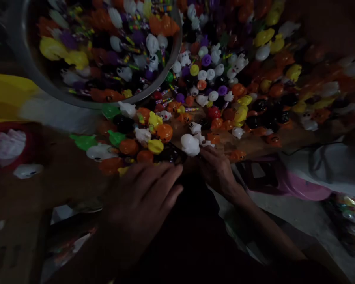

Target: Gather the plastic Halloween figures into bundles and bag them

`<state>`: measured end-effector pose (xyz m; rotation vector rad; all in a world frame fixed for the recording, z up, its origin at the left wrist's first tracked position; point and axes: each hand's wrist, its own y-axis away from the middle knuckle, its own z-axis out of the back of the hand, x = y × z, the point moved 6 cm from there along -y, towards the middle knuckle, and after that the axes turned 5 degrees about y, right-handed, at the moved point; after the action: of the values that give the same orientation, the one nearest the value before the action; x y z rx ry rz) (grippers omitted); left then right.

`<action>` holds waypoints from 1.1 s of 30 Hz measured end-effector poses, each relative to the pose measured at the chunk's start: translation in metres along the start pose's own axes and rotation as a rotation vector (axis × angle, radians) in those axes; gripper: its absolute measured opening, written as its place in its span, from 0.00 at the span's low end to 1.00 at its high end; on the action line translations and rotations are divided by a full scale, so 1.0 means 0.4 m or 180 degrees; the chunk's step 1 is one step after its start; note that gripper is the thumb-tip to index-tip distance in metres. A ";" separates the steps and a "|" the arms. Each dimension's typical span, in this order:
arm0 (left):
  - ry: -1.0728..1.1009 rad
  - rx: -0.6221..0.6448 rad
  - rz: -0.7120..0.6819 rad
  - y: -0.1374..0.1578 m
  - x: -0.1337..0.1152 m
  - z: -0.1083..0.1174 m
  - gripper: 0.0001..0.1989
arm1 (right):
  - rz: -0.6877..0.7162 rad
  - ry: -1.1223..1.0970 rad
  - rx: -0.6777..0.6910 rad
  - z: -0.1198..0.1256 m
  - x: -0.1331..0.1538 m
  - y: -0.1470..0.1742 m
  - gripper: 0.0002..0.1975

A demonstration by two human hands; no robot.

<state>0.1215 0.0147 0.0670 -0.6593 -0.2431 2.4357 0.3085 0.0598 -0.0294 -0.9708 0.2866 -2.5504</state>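
My left hand [149, 193] reaches over the table's near edge with its fingers stretched out, palm down. It lies against the near side of a small heap of plastic Halloween toys, close to a yellow toy [156, 146] and an orange toy [144, 156]. My right hand [217, 167] is at the table edge on the right, fingers extended and partly in shadow. Its fingertips are beside a white ghost toy [190, 144] and a small white figure [207, 143]; whether they touch cannot be made out. Both palms are hidden.
A large metal bowl [103, 105] of mixed toys and striped sticks stands at the back left. Loose toys spread across the wooden table [62, 177] to the right. A red container [6, 157] with white paper sits left; a pink stool [304, 187] and a bag of toys [352, 221] are lower right.
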 end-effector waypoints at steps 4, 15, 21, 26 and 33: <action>-0.0940 -0.0120 -0.0481 -0.068 0.035 -0.050 0.18 | -0.0331 -0.0321 -0.0009 -0.029 -0.023 -0.001 0.11; -0.0655 -0.0151 -0.0361 -0.051 0.051 -0.072 0.16 | -0.0811 -0.1472 -0.0109 -0.043 -0.041 0.014 0.08; -0.0662 -0.0108 -0.0357 -0.047 0.062 -0.073 0.18 | -0.1466 -0.0953 -0.0218 -0.041 -0.061 0.016 0.12; -0.0686 -0.0044 -0.0346 -0.052 0.060 -0.070 0.20 | -0.1470 -0.0141 0.0229 -0.042 -0.049 0.000 0.08; -0.0598 -0.0060 -0.0073 -0.054 0.068 -0.059 0.19 | -0.0572 -0.0129 0.0318 -0.052 -0.003 -0.033 0.06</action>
<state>0.1253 0.0488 0.0427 -0.4329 -0.3472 2.4775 0.2917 0.0733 -0.0411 -1.0513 0.0618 -2.6725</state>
